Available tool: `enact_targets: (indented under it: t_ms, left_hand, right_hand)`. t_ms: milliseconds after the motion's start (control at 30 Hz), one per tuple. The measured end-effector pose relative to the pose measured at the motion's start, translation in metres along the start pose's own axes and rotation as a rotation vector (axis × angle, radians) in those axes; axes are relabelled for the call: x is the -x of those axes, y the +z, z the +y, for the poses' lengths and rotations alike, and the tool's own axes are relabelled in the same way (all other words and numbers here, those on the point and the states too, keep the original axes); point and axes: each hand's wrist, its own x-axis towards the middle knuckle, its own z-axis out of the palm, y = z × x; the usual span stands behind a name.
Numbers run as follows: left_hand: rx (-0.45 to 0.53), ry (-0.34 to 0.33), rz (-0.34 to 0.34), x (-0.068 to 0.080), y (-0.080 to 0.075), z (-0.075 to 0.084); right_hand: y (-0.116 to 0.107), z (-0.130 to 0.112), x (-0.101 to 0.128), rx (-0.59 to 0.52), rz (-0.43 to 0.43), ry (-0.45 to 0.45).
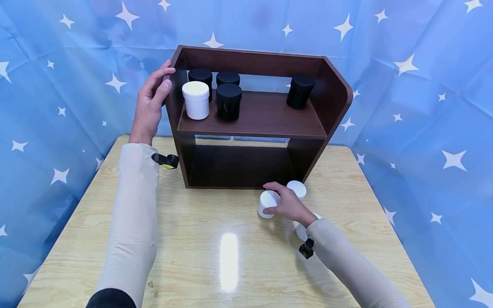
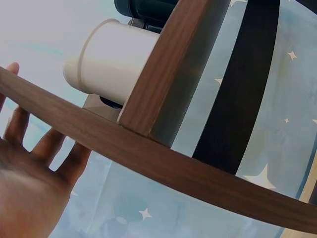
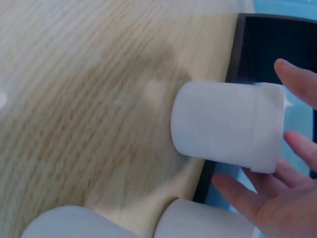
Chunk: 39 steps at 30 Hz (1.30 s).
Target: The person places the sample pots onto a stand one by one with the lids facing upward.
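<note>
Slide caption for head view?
Left hand against the brown shelf unit, right hand at a white jar before it.

- The white jar (image 1: 267,205) is a smooth cylinder with its lid on, upright, before the front of the shelf; the fingers of the right hand (image 1: 291,204) are spread around its lid.
- Two more white jars are near it: one (image 1: 297,189) just behind the right hand, beside the shelf's right front corner, the other (image 1: 301,232) partly hidden under the wrist.
- The shelf (image 1: 251,113) is dark brown, of two levels, and stands on the table (image 1: 188,246); the left hand (image 1: 148,103) rests against its left side.
- Its upper level carries one lidded white jar (image 1: 196,101) at left, three black jars (image 1: 229,102) close to it, and a fourth (image 1: 300,92) near the right wall.
</note>
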Motion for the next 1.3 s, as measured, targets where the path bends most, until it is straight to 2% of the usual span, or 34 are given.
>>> enact_targets:
  t_ms: [167, 467, 833, 1100, 1300]
  left_hand:
    - [-0.006, 0.003, 0.003, -0.002, -0.002, -0.005]
    - [0.001, 0.005, 0.004, -0.011, -0.008, -0.020]
    - [-0.002, -0.007, 0.001, -0.005, -0.003, -0.010]
    - [0.008, -0.002, 0.001, -0.008, -0.005, -0.018]
    - [0.010, 0.004, 0.000, -0.007, -0.005, -0.016]
  right_hand:
    - [0.004, -0.002, 0.001, 0.041, 0.007, 0.043]
    - [0.009, 0.004, 0.001, 0.030, 0.022, 0.089]
    - [0.011, 0.009, 0.001, 0.019, 0.020, 0.087]
    - [0.012, 0.009, 0.002, 0.034, 0.029, 0.071]
    - [0.010, 0.005, 0.003, 0.027, 0.017, 0.072]
